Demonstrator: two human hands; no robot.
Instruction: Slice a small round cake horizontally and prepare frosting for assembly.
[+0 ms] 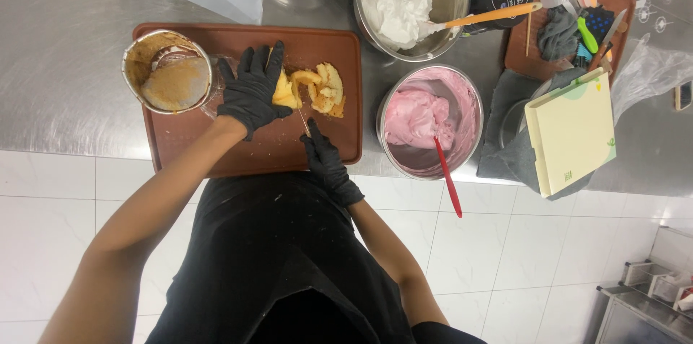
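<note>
Two steel bowls (pixel 462 109) hold pink and white cream; left hand (pixel 251 91) grasps cake (pixel 317 90), right hand (pixel 326 160) clenches a knife (pixel 303 122).

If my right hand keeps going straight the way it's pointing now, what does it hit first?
Most likely the yellow cake. The right hand points up and slightly left across the brown tray, its thin blade already reaching the cake, which the left hand steadies. Height above the tray is hard to judge.

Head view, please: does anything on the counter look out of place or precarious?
Yes: the red spatula in the pink cream bowl juts out past the counter edge over the floor, so it might tip out.
</note>
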